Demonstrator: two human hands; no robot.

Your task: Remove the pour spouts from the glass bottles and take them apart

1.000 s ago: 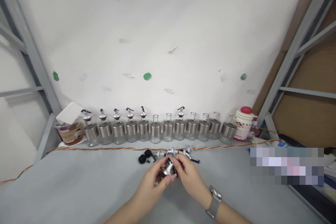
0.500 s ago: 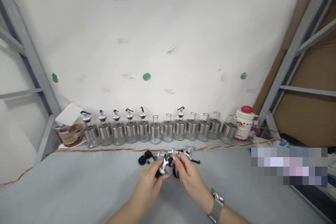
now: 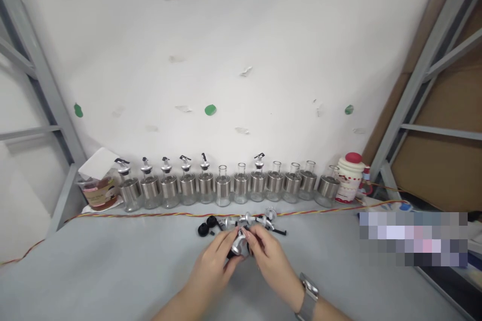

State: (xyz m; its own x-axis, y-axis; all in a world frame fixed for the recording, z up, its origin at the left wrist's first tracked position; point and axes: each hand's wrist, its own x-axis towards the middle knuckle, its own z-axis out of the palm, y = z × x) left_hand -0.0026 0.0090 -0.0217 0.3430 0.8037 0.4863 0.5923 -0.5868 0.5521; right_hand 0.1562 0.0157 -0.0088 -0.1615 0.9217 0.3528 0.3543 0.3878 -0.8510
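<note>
My left hand [image 3: 214, 259] is closed around a silver pour spout [image 3: 237, 247] with a black stopper base, held tilted just above the table. My right hand [image 3: 268, 253] pinches at the spout's upper tip, and its fingertips hide any small part there. Just beyond my hands lies a loose group of parts: more silver pour spouts [image 3: 247, 218], round black stoppers [image 3: 204, 229] and a black lever piece [image 3: 279, 231]. A black part under my right fingers is mostly covered.
Along the wall stands a row of glass bottles [image 3: 223, 186] with steel bands, some topped with spouts. A tub [image 3: 98, 194] ends the row at left, a red-lidded jar [image 3: 348, 180] at right. A twisted red-yellow wire [image 3: 158, 215] crosses the table [image 3: 113, 266]. Blurred items lie far right.
Both hands have drawn closer together and slightly lower. My right fingertips moved left onto the tip of the spout, which has turned a little in my left hand.
</note>
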